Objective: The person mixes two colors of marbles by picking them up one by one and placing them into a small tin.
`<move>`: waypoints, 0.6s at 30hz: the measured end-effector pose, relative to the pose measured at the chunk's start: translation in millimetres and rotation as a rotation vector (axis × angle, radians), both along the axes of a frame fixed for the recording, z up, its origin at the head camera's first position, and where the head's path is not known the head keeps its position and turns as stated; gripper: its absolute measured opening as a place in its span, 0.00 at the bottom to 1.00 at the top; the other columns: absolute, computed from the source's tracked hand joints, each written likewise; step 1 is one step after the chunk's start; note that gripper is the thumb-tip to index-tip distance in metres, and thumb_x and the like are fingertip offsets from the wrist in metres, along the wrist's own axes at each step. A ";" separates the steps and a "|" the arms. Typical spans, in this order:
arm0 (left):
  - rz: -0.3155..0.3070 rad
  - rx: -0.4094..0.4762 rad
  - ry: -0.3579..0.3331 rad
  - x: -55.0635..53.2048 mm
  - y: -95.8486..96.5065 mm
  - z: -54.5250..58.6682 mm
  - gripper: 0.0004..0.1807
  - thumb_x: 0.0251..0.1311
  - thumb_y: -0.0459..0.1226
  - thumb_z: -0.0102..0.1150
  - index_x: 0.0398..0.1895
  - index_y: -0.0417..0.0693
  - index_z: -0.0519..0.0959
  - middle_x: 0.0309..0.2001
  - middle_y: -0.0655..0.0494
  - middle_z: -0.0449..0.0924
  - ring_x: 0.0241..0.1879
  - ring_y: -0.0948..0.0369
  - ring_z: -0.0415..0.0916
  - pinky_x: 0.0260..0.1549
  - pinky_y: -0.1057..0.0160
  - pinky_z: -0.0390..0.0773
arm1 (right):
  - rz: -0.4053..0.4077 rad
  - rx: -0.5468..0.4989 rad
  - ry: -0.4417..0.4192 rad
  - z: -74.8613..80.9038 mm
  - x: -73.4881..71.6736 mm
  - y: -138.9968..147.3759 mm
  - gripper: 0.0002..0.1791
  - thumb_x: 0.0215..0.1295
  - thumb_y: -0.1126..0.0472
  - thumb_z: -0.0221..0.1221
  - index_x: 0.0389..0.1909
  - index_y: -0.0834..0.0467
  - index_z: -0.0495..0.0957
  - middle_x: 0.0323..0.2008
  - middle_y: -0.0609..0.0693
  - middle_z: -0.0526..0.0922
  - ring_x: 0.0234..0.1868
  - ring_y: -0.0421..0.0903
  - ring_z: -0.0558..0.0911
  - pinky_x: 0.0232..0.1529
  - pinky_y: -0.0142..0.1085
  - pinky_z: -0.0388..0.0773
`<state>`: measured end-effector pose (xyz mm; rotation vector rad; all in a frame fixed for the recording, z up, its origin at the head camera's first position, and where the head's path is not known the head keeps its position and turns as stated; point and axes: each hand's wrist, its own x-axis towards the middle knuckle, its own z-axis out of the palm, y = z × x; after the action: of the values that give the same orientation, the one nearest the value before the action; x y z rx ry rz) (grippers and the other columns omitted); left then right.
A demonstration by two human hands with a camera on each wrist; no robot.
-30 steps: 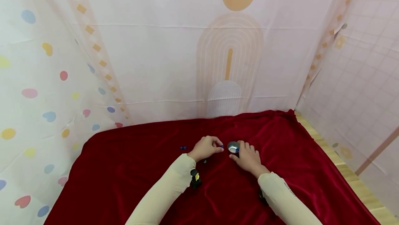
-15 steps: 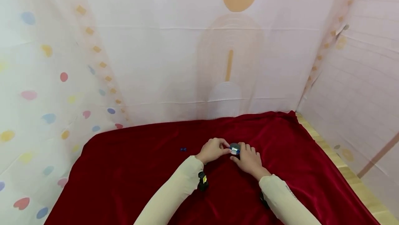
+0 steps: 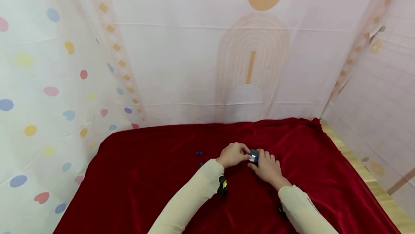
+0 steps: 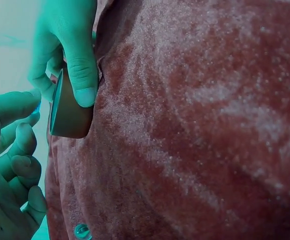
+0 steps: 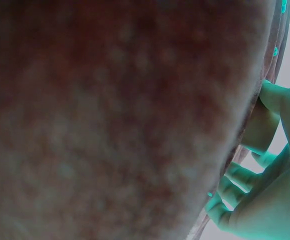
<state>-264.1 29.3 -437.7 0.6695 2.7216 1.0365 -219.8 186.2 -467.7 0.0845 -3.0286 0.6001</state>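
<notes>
Over the red cloth (image 3: 155,176), right of its middle, the left hand (image 3: 232,154) and right hand (image 3: 268,167) meet around a small metal bowl (image 3: 253,154). The left hand pinches a tiny blue marble (image 4: 37,107) between thumb and forefinger, its tips at the bowl's mouth; in the left wrist view its remaining fingers are bent and hold nothing else. The right hand grasps the bowl from its right side, the thumb against the outer wall, and the bowl stands on the cloth. A blue spot shows inside the bowl near the right fingers; whether it is another marble or a reflection, I cannot tell.

Left of the left hand, a close pair of small blue pieces (image 3: 199,153) lies on the cloth, with another blue piece (image 3: 201,163) nearer the sleeve. Both arms wear cream sleeves (image 3: 191,194), and a black device (image 3: 222,187) sits at the left wrist. A pale wooden surface (image 3: 373,183) shows along the cloth's right edge. Behind hangs a white curtain (image 3: 181,64) printed with arches, and a dotted curtain (image 3: 39,118) hangs at the left.
</notes>
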 end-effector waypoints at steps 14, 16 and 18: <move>0.001 0.044 -0.032 -0.9 -22.6 0.7 0.10 0.59 0.42 0.64 0.42 0.50 0.85 0.24 0.60 0.78 0.22 0.66 0.69 0.21 0.68 0.68 | -0.004 0.005 0.009 -1.5 2.3 1.3 0.36 0.62 0.46 0.63 0.61 0.64 0.64 0.51 0.62 0.75 0.50 0.61 0.73 0.47 0.55 0.71; 0.009 0.046 -0.030 -2.3 -31.2 0.3 0.10 0.59 0.43 0.64 0.41 0.50 0.85 0.25 0.60 0.77 0.22 0.66 0.70 0.22 0.68 0.69 | -0.002 0.005 0.005 -1.0 2.0 2.4 0.36 0.62 0.46 0.63 0.62 0.65 0.64 0.52 0.63 0.74 0.51 0.61 0.73 0.47 0.55 0.71; 0.020 0.053 -0.031 -3.2 -41.2 -0.8 0.10 0.60 0.43 0.63 0.41 0.50 0.85 0.24 0.60 0.77 0.23 0.65 0.70 0.23 0.67 0.70 | 0.001 0.004 -0.003 -0.3 1.4 2.7 0.36 0.62 0.46 0.62 0.63 0.65 0.64 0.53 0.63 0.74 0.52 0.62 0.73 0.48 0.55 0.70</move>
<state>-267.3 -11.9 -438.4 0.6304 2.6884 1.1176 -218.4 188.9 -468.0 0.0855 -3.0326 0.5949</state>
